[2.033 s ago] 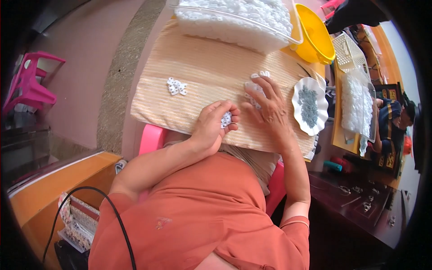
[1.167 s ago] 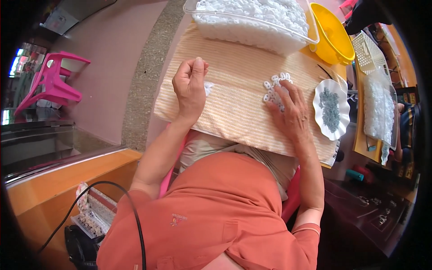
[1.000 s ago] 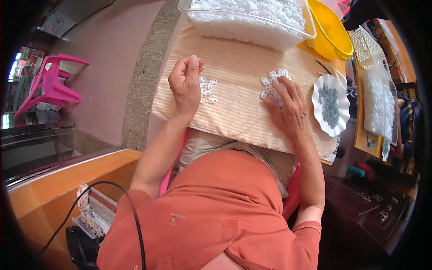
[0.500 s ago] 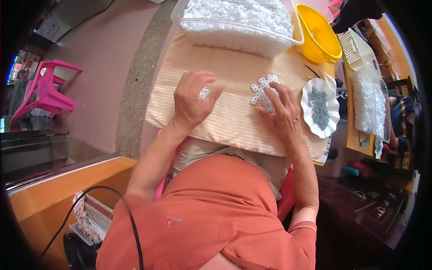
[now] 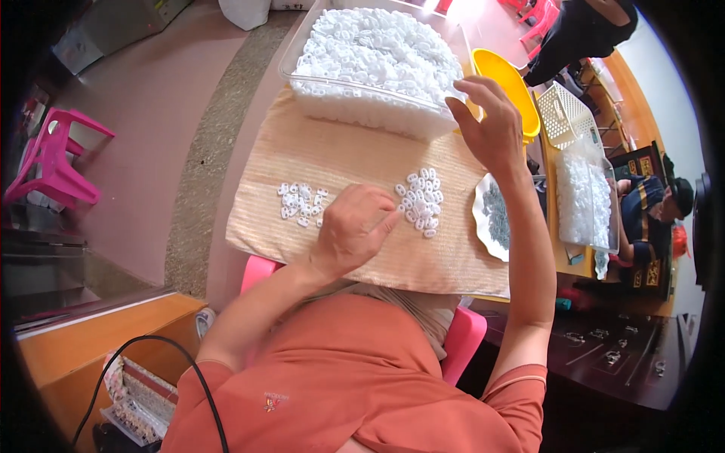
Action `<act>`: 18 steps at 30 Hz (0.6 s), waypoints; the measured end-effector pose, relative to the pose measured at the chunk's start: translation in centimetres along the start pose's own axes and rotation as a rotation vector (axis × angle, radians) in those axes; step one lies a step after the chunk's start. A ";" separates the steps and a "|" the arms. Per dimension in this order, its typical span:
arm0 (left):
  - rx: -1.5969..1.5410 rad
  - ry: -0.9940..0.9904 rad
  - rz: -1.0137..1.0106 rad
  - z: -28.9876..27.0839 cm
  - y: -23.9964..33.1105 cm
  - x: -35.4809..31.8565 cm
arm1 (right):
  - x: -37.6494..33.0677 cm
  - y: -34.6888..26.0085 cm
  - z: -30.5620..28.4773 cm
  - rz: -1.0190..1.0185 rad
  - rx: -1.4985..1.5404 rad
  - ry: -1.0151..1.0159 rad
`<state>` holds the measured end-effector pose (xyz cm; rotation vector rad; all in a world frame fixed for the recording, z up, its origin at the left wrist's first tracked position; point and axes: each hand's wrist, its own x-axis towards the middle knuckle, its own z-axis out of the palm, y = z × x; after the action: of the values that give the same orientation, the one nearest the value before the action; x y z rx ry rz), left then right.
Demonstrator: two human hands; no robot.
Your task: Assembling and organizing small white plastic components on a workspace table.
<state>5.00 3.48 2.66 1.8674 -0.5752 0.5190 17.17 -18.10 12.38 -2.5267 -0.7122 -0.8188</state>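
Note:
A tan woven board point(image 5: 355, 151) lies across my lap. My left hand point(image 5: 353, 230) rests on it with fingers curled, its fingertips next to a pile of small white plastic pieces point(image 5: 420, 198). A second, smaller pile of white pieces point(image 5: 300, 204) lies to its left. My right hand point(image 5: 488, 124) is raised with fingers spread at the right end of a clear tub point(image 5: 317, 89) heaped with the same white pieces. A white scalloped dish of small dark parts point(image 5: 492, 219) sits at the board's right edge.
A yellow basin point(image 5: 521, 94) stands behind the tub, with a white basket point(image 5: 565, 117) and a clear tray of white pieces point(image 5: 585, 200) on a table to the right. A person in dark clothes point(image 5: 649, 219) sits there. A pink chair point(image 5: 49, 162) stands far left.
My right hand has lifted off the right pile and risen toward the tub. My left hand has slid from the left pile to the middle of the board.

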 end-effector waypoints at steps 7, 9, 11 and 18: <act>-0.066 0.036 -0.083 1.2 -0.9 0.5 | 6.3 2.5 3.1 -0.120 -0.013 -0.455; -0.072 0.058 -0.080 1.2 -1.3 0.2 | 7.2 2.6 4.2 -0.124 -0.027 -0.561; -0.090 0.074 -0.073 1.4 -1.3 -0.3 | 7.3 3.0 5.7 -0.173 0.009 -0.527; -0.131 0.004 -0.087 1.3 -1.3 -0.8 | 8.6 2.0 9.0 -0.279 -0.070 -0.515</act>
<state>5.28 2.81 0.85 1.7579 -0.5111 0.4172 28.21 -12.18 10.56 -2.7652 -1.2375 -0.2628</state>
